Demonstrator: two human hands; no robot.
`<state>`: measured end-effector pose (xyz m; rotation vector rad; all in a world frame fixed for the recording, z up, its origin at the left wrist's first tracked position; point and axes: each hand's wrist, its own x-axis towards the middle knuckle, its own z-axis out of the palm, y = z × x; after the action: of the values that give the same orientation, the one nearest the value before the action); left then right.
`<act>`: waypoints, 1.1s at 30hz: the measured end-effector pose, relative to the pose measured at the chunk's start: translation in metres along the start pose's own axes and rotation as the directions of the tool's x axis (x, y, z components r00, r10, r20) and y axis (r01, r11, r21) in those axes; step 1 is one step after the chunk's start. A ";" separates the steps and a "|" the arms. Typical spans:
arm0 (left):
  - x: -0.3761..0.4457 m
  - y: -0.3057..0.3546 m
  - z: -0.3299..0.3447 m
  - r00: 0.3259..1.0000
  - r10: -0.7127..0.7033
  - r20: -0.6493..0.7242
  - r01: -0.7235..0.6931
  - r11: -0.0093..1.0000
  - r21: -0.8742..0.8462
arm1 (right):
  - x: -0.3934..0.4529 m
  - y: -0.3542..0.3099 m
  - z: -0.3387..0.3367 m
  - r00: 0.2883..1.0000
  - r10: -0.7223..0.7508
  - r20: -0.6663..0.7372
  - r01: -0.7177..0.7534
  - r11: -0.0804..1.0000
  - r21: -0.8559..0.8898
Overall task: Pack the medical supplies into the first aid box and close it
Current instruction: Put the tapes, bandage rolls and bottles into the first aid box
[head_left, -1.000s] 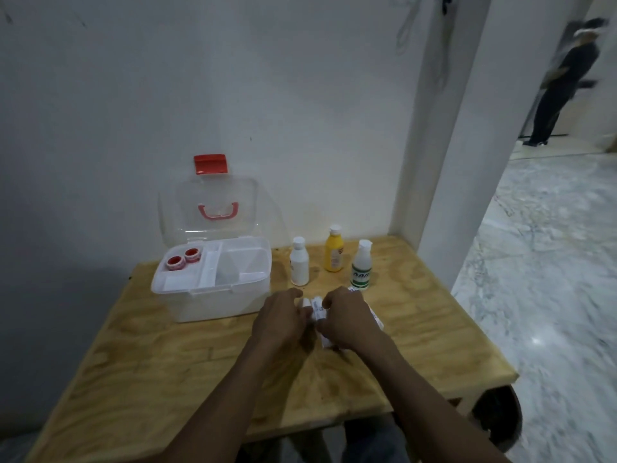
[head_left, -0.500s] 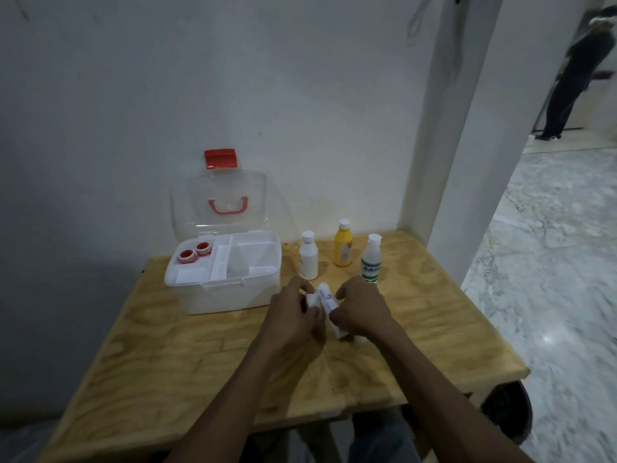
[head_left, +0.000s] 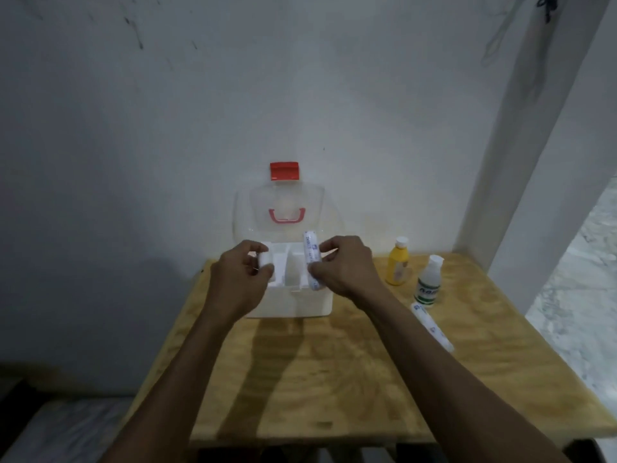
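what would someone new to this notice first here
Both hands hover over the open first aid box at the table's back edge: the right hand holds a wrapped bandage roll, the left hand a small white item. A yellow bottle stands to the right.

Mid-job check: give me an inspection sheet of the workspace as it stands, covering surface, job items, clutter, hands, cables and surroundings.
Surface: wooden table, bare in front.
First aid box: open, clear lid upright against the wall, red latch on top.
Left hand: grip on a small white item over the box.
Right hand: grip on a wrapped roll over the box.
Still unpacked: yellow bottle, white bottle, second wrapped roll, all right of the box.
Clutter: nothing seen.
Cables: dark cord hanging at the top right.
Surroundings: white wall, pillar, marble floor.
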<state>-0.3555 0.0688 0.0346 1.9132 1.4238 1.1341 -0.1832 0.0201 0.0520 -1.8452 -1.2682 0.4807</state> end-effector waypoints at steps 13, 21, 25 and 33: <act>0.062 -0.039 -0.003 0.982 -0.093 0.166 0.032 0.942 0.335 | 0.058 -0.035 0.086 0.990 0.077 0.116 -0.061 0.989 -0.135; 0.065 -0.043 0.007 0.974 -0.102 0.201 -0.003 0.886 0.464 | 0.066 -0.032 0.100 0.985 0.019 0.171 0.033 0.956 -0.292; 0.063 -0.047 0.007 0.980 -0.078 0.180 -0.017 0.880 0.475 | 0.068 -0.028 0.097 0.975 0.008 0.223 0.058 0.956 -0.287; 0.062 -0.051 0.004 0.982 -0.061 0.177 -0.024 0.896 0.443 | 0.062 -0.024 0.088 0.975 -0.014 0.220 0.047 0.989 -0.143</act>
<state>-0.3727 0.1442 0.0126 2.2346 1.6956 0.6274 -0.2326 0.1156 0.0282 -1.9323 -1.5125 0.6002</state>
